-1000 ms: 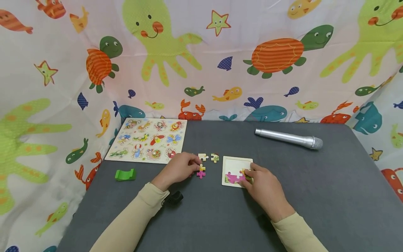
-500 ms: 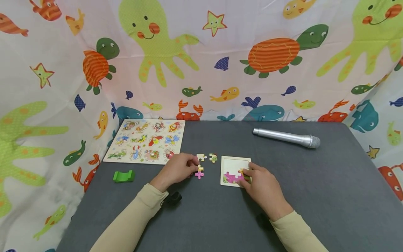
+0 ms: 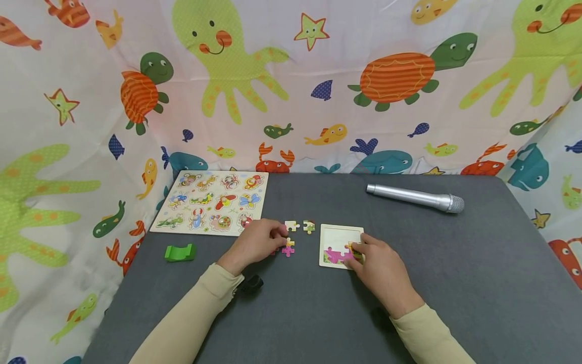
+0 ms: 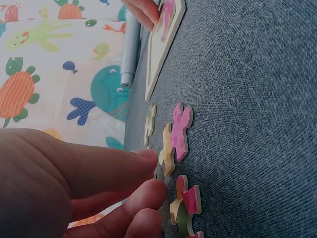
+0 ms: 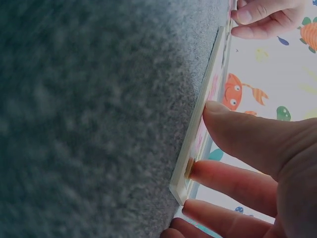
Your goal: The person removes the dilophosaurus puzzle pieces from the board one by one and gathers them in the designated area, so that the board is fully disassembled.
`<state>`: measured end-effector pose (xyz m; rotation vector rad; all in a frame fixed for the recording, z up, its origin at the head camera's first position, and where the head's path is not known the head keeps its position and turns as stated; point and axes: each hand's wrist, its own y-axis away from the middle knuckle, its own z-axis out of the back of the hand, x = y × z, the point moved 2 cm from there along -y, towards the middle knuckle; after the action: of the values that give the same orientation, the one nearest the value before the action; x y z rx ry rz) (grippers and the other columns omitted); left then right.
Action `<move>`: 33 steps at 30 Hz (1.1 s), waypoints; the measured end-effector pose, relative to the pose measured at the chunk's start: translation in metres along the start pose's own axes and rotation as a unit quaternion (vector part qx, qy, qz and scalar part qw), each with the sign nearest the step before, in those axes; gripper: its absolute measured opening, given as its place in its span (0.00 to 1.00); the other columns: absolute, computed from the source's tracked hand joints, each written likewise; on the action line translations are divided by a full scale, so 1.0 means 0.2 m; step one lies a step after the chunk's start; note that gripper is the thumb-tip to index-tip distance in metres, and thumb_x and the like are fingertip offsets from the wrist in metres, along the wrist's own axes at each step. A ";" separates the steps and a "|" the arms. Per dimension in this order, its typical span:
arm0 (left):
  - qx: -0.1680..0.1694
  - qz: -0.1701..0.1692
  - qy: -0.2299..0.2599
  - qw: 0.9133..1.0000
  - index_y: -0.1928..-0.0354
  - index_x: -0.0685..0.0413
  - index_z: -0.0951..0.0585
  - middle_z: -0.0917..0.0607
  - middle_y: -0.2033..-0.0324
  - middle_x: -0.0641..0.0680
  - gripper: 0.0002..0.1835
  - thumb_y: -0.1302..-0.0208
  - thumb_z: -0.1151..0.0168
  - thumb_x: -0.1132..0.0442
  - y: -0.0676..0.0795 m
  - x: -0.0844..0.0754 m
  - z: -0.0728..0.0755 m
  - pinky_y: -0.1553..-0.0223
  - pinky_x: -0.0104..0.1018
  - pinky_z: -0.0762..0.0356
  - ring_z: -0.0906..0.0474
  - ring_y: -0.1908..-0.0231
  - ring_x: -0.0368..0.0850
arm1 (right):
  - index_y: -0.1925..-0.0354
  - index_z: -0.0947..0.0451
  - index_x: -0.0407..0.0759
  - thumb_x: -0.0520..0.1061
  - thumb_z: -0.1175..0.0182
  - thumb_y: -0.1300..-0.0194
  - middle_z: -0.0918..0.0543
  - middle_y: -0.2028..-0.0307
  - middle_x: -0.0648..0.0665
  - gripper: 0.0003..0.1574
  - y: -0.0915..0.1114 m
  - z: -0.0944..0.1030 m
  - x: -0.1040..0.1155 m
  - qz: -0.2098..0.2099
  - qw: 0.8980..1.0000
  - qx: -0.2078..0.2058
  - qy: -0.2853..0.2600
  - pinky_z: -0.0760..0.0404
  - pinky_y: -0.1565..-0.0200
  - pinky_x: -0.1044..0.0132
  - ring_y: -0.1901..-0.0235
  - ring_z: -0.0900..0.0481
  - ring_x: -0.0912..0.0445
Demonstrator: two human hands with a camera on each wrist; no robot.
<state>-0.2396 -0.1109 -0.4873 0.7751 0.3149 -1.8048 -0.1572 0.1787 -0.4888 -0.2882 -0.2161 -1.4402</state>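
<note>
My left hand [image 3: 256, 245] hovers over loose jigsaw pieces, its thumb and fingertips near each other; the left wrist view shows a gap with no piece plainly held. By its fingertips lies a yellow-and-pink jigsaw piece [image 3: 288, 248]; a pink-and-green piece [image 4: 190, 202] is mostly hidden under the hand in the head view. Just beyond are a cream piece [image 3: 291, 226] and a green-patterned piece [image 3: 309, 227]. My right hand [image 3: 386, 273] holds the small square puzzle tray [image 3: 338, 236] at its near right corner, thumb on the near rim, fingers along the right side. Joined pink pieces [image 3: 336, 256] fill its near part.
An insect peg puzzle board [image 3: 211, 202] lies at the back left. A green curved block [image 3: 180, 253] sits left of my left hand. Toward the back right lies a silver microphone [image 3: 415, 198]. A sea-animal curtain [image 3: 318, 65] hangs behind the dark table [image 3: 309, 318].
The head view shifts slightly. Both hands, the tray and the loose pieces stay in nearly the same places.
</note>
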 end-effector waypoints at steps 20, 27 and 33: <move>0.063 -0.087 -0.010 0.994 0.47 0.53 0.10 0.12 0.68 0.44 0.14 0.31 0.25 0.58 -0.22 -0.49 -0.36 0.69 0.27 0.23 0.21 0.72 0.34 | 0.46 0.09 0.41 0.51 0.20 0.38 0.15 0.35 0.31 0.25 0.01 -0.01 -0.01 0.000 1.000 -0.020 -0.015 0.14 0.45 0.36 0.39 0.14 0.33; 0.060 -0.082 -0.016 0.995 0.48 0.50 0.09 0.14 0.69 0.43 0.14 0.34 0.23 0.57 -0.24 -0.52 -0.41 0.69 0.27 0.25 0.22 0.72 0.33 | 0.48 0.08 0.40 0.48 0.20 0.38 0.14 0.37 0.30 0.22 0.02 0.01 -0.01 0.017 0.999 -0.036 -0.027 0.14 0.45 0.36 0.42 0.13 0.32; 0.063 -0.081 -0.020 0.995 0.49 0.49 0.09 0.15 0.69 0.44 0.14 0.34 0.22 0.56 -0.26 -0.53 -0.42 0.68 0.28 0.26 0.23 0.70 0.35 | 0.48 0.10 0.36 0.45 0.18 0.41 0.11 0.43 0.33 0.24 0.01 0.02 -0.04 0.018 0.998 -0.042 -0.051 0.13 0.48 0.38 0.47 0.12 0.34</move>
<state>-0.2364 0.0333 -0.4906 0.8204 0.2455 -2.0047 -0.1555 0.1882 -0.4889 -0.4329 -0.2311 -1.4024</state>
